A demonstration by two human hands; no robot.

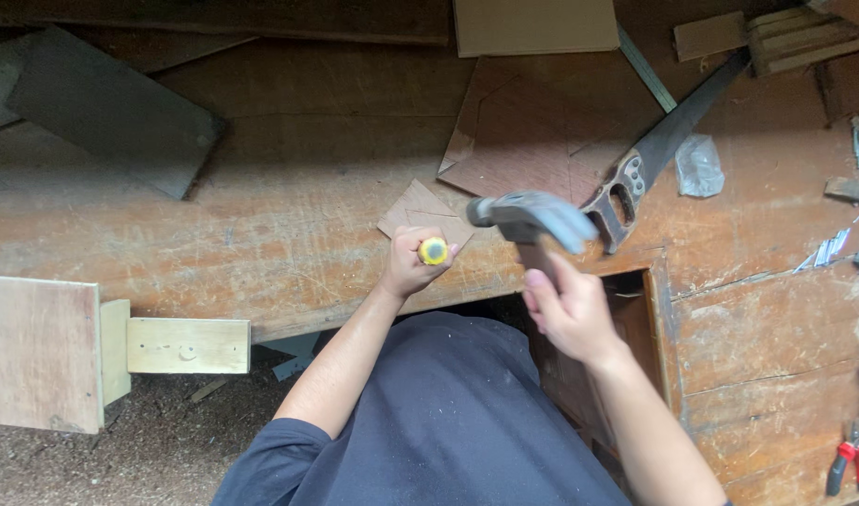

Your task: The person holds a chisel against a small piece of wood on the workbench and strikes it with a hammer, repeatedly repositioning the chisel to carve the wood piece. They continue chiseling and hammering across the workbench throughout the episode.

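Observation:
My left hand (413, 265) grips a tool with a yellow-capped handle (433, 250), held upright on a small brown plywood piece (420, 208) lying on the worn wooden workbench (289, 206). The tool's tip is hidden under the hand. My right hand (568, 314) holds a hammer by its wooden handle. The grey hammer head (531, 217) hovers just to the right of the yellow cap, a little above it, and looks blurred.
A handsaw (668, 141) lies diagonally at the right beside a larger plywood sheet (542, 126). Grey boards (102, 112) rest at the far left. A pale wooden block assembly (92, 347) sticks out at the bench's left front. Red-handled pliers (851, 464) lie at the lower right.

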